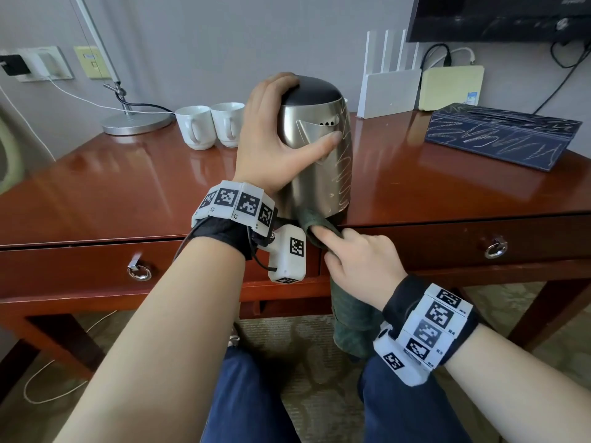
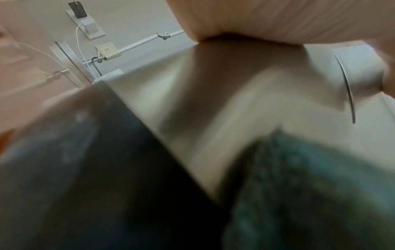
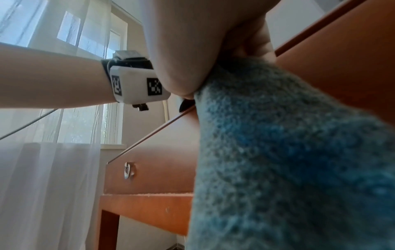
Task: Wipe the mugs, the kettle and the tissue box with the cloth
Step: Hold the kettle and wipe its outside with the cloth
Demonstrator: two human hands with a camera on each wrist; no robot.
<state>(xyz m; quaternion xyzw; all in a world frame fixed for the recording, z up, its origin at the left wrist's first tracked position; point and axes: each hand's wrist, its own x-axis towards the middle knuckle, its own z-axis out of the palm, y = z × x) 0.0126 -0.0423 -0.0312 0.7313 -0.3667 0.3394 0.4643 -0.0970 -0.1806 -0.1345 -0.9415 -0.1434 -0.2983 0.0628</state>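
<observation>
Kettle (image 1: pixel 315 148) wiping underway: left hand (image 1: pixel 275 135) grips it, right hand (image 1: pixel 361 260) pinches cloth (image 1: pixel 315 219) below; tissue box (image 1: pixel 502 135) beyond looks unwiped, mugs (image 1: pixel 209 126) perhaps done.

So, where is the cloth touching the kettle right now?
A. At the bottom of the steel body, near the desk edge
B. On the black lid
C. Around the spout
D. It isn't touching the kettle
A: the right hand presses the green cloth against the kettle low on its steel body, while the left hand grips the top.
</observation>
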